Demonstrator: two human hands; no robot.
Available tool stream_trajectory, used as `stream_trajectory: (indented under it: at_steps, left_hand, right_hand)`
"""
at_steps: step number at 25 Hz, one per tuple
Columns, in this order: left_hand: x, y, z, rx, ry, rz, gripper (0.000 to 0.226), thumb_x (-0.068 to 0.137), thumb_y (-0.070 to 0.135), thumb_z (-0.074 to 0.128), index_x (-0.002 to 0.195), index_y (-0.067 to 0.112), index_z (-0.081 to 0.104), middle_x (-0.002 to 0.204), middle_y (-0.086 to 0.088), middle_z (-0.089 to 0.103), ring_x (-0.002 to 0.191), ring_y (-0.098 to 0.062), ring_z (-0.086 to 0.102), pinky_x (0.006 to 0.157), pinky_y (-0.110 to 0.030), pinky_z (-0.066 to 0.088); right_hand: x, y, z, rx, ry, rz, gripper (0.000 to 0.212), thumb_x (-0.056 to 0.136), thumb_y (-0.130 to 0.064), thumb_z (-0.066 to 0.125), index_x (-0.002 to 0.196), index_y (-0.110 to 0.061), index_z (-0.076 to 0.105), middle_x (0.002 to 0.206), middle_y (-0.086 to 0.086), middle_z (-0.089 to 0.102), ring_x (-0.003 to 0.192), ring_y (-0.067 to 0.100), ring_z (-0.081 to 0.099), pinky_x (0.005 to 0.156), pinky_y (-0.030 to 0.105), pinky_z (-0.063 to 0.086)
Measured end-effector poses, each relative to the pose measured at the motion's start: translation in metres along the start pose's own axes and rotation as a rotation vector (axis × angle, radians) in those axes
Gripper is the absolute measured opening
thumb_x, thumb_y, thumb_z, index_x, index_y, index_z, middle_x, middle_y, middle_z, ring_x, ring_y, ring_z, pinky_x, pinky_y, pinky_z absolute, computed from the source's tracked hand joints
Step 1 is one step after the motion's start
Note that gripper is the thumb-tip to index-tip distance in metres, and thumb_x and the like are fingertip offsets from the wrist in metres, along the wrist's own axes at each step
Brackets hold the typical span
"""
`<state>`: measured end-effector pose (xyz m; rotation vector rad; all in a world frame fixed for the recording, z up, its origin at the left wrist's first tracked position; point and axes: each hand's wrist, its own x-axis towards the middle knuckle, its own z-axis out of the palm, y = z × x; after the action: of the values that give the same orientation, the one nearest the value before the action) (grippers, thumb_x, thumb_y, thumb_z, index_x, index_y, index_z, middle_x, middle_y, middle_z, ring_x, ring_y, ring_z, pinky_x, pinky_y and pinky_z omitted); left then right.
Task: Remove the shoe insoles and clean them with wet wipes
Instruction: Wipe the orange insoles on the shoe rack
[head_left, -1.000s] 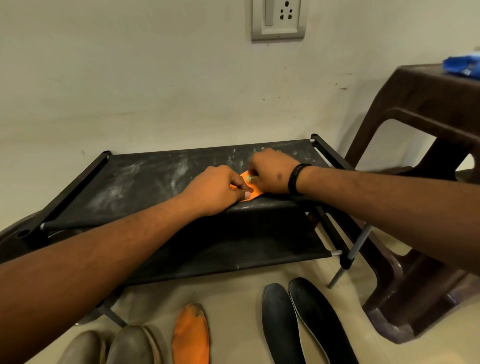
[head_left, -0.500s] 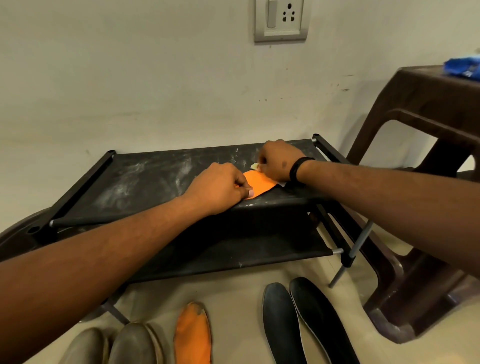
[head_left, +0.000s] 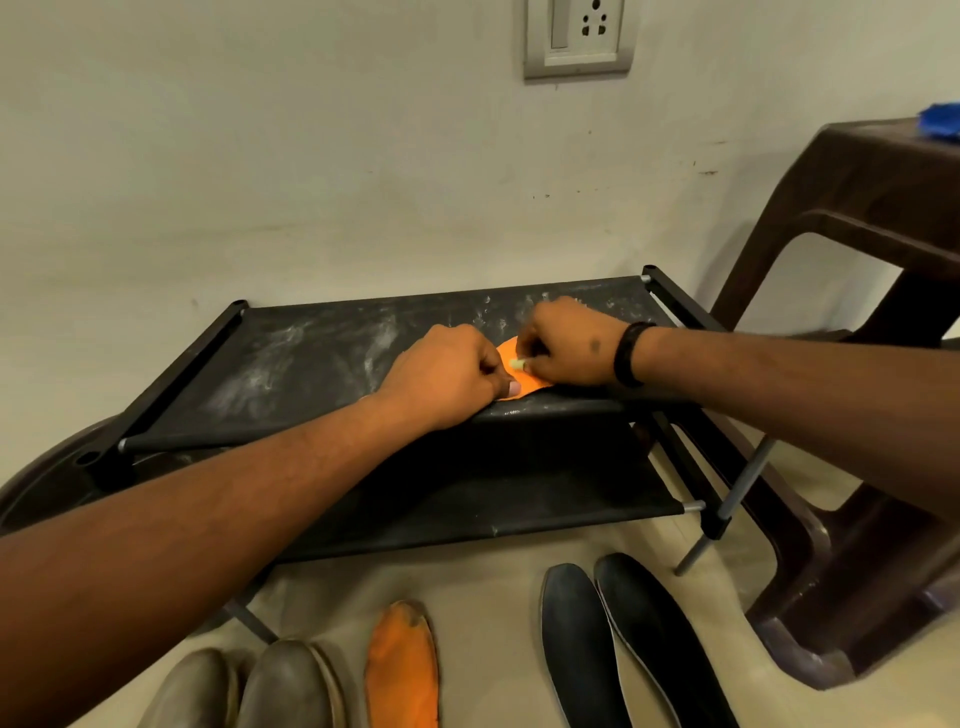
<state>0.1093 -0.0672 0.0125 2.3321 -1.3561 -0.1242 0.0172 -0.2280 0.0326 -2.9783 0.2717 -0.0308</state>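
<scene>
cleaning step in hand: left hand (head_left: 449, 374) curling down, pinning flat orange foam insole (head_left: 524, 382) on top tier of black fabric shoe rack (head_left: 291, 364). right hand (head_left: 566, 345) gripping small pale wet wipe (head_left: 517, 364), rubbing insole. most of insole hidden under both hands; wipe barely showing. next move, as judged: keep firm hold, wipe along full length. second orange insole (head_left: 402, 670), two dark insoles (head_left: 613, 644), grey shoes (head_left: 249, 686) lying on floor, cut off by frame edge.
</scene>
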Motion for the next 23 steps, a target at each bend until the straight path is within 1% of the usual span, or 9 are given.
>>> stream_trajectory:
  at_steps: [2, 6, 8, 11, 12, 16, 17, 20, 23]
  left_hand:
    - [0.0, 0.0, 0.0, -0.001, 0.0, 0.005, 0.018, 0.085, 0.045, 0.075, 0.087, 0.028, 0.081, 0.092, 0.015, 0.075, 0.089, -0.01, 0.068, 0.082, -0.041, 0.059]
    - [0.002, 0.005, -0.001, -0.01, 0.002, 0.008, 0.02, 0.087, 0.044, 0.074, 0.091, 0.025, 0.081, 0.098, 0.011, 0.077, 0.091, -0.009, 0.068, 0.086, -0.041, 0.059]
    - [0.001, 0.004, -0.001, -0.002, 0.004, 0.012, 0.02, 0.087, 0.043, 0.074, 0.091, 0.025, 0.081, 0.098, 0.011, 0.077, 0.091, -0.009, 0.069, 0.085, -0.041, 0.059]
    - [0.0, 0.003, -0.002, -0.009, 0.007, 0.025, 0.02, 0.086, 0.043, 0.075, 0.091, 0.024, 0.082, 0.097, 0.011, 0.077, 0.089, -0.007, 0.068, 0.084, -0.038, 0.058]
    - [0.001, 0.003, -0.002, -0.013, 0.007, 0.028, 0.02, 0.087, 0.042, 0.075, 0.091, 0.024, 0.082, 0.097, 0.011, 0.077, 0.089, -0.007, 0.068, 0.084, -0.037, 0.058]
    - [0.002, 0.004, -0.001, -0.01, 0.004, 0.034, 0.021, 0.087, 0.041, 0.074, 0.091, 0.023, 0.082, 0.105, 0.008, 0.077, 0.092, -0.01, 0.068, 0.085, -0.035, 0.057]
    - [0.002, 0.004, -0.001, -0.003, 0.004, 0.033, 0.021, 0.087, 0.042, 0.074, 0.091, 0.023, 0.081, 0.107, 0.007, 0.076, 0.093, -0.01, 0.068, 0.085, -0.035, 0.057]
    - [0.002, 0.003, -0.001, 0.003, 0.004, 0.023, 0.021, 0.086, 0.043, 0.074, 0.091, 0.024, 0.081, 0.11, 0.006, 0.076, 0.094, -0.012, 0.069, 0.087, -0.039, 0.058]
    - [0.001, 0.002, -0.001, -0.002, 0.0, 0.012, 0.021, 0.085, 0.044, 0.075, 0.086, 0.024, 0.081, 0.109, 0.006, 0.076, 0.094, -0.012, 0.069, 0.086, -0.04, 0.058]
  right_hand:
    - [-0.009, 0.011, -0.008, 0.064, -0.047, -0.009, 0.014, 0.091, -0.025, 0.065, 0.088, -0.013, 0.073, 0.085, -0.001, 0.07, 0.076, 0.014, 0.062, 0.07, 0.024, 0.048]
    - [-0.007, 0.045, -0.016, -0.056, 0.037, 0.15, 0.022, 0.093, -0.029, 0.062, 0.094, -0.011, 0.075, 0.092, 0.006, 0.073, 0.081, 0.02, 0.066, 0.082, 0.038, 0.056]
    - [-0.01, 0.041, -0.016, -0.013, -0.021, 0.079, 0.018, 0.091, -0.026, 0.065, 0.09, -0.011, 0.075, 0.086, 0.001, 0.073, 0.077, 0.013, 0.065, 0.078, 0.032, 0.054]
    - [-0.023, 0.03, -0.03, 0.235, -0.226, 0.007, 0.008, 0.085, -0.021, 0.073, 0.086, -0.014, 0.077, 0.078, -0.011, 0.072, 0.071, 0.001, 0.063, 0.071, 0.018, 0.05]
    - [-0.023, 0.033, -0.034, 0.275, -0.183, 0.02, 0.007, 0.085, -0.018, 0.074, 0.087, -0.013, 0.078, 0.08, -0.01, 0.073, 0.072, 0.001, 0.064, 0.071, 0.019, 0.052]
    - [-0.006, 0.049, -0.033, 0.187, 0.311, 0.213, 0.01, 0.087, -0.015, 0.067, 0.091, -0.009, 0.075, 0.087, 0.001, 0.068, 0.081, 0.017, 0.061, 0.076, 0.03, 0.052]
    - [-0.002, 0.049, -0.027, 0.157, 0.338, 0.248, 0.01, 0.087, -0.015, 0.065, 0.09, -0.01, 0.074, 0.087, 0.002, 0.067, 0.081, 0.018, 0.061, 0.075, 0.03, 0.052]
    - [0.004, 0.045, -0.004, 0.076, 0.216, 0.318, 0.014, 0.084, -0.01, 0.058, 0.079, -0.008, 0.071, 0.081, 0.005, 0.07, 0.073, 0.023, 0.065, 0.068, 0.034, 0.056]
    - [-0.003, 0.034, 0.0, 0.026, 0.114, 0.233, 0.017, 0.087, -0.009, 0.059, 0.084, -0.003, 0.074, 0.075, 0.003, 0.066, 0.069, 0.021, 0.061, 0.07, 0.038, 0.057]
